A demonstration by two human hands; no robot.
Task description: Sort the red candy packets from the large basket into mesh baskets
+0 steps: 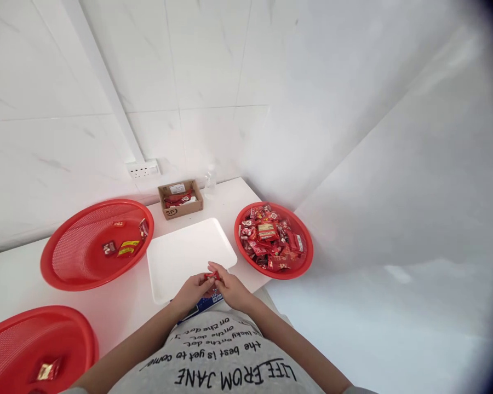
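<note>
Left hand (194,289) and right hand (232,290) meet at the near edge of a white tray (184,257), fingers of both pinched on a small red packet (212,276), perhaps a wrapped sweet; fingers cover much of it. Heaped red basket (309,256) stands to the right; sparsely filled basket (82,251) left; cardboard box (184,209) behind, near the wall (213,65).

Fingers (221,273) cover much of a red packet (212,276), and its print cannot be read. The shirt (230,355) hides part of a blue item (204,307). The left and bottom edges cut off 1 basket (89,334). In the right basket (310,253), upper packets (267,232) bury others. The label (177,189) on the carton (184,210) is too small to read; the bottle (210,182) looks faint.
</note>
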